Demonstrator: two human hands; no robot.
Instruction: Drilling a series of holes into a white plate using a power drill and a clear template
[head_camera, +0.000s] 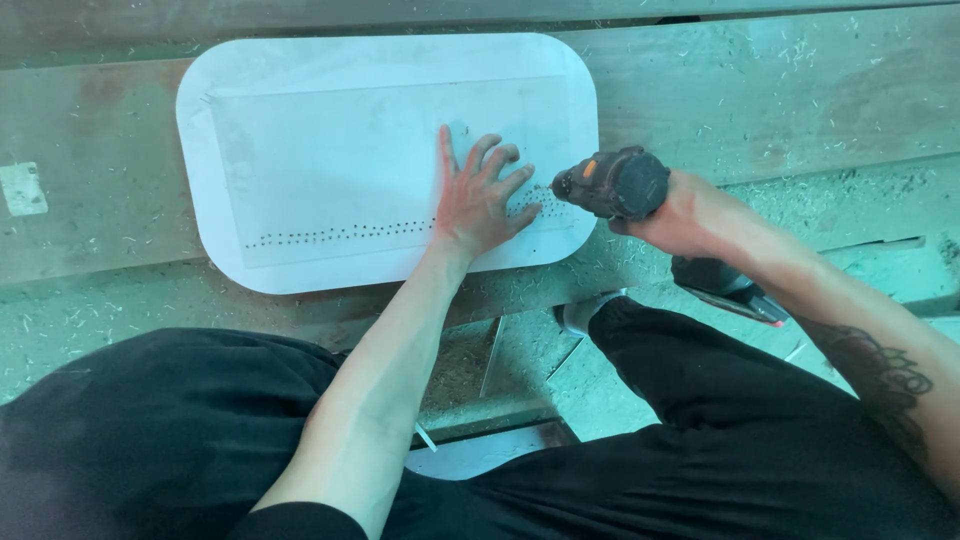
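While the left hand (478, 205) lies flat with fingers spread on the white panel (300, 70), pinning it down, the right hand (680, 215) is wrapped around the grip of a dark cordless drill (612, 184) whose nose points at the panel just beside the left fingertips. The panel, a white rectangle with rounded corners and a slightly recessed middle field, rests on the worn wooden table (780, 90), near its front edge.

Judging by the row of small holes (340, 235) that runs along the lower part of the panel from near its left side up to the left hand, a good part of the drilling looks done; a few more dots show past the fingers towards the drill. The short stretch to the right end of the row appears to be what is left, though the hand hides part of it.

Wood shavings (800, 190) are scattered over the table. A small pale square label (22, 188) sits stuck to the table at the far left; its marking is too small to tell.
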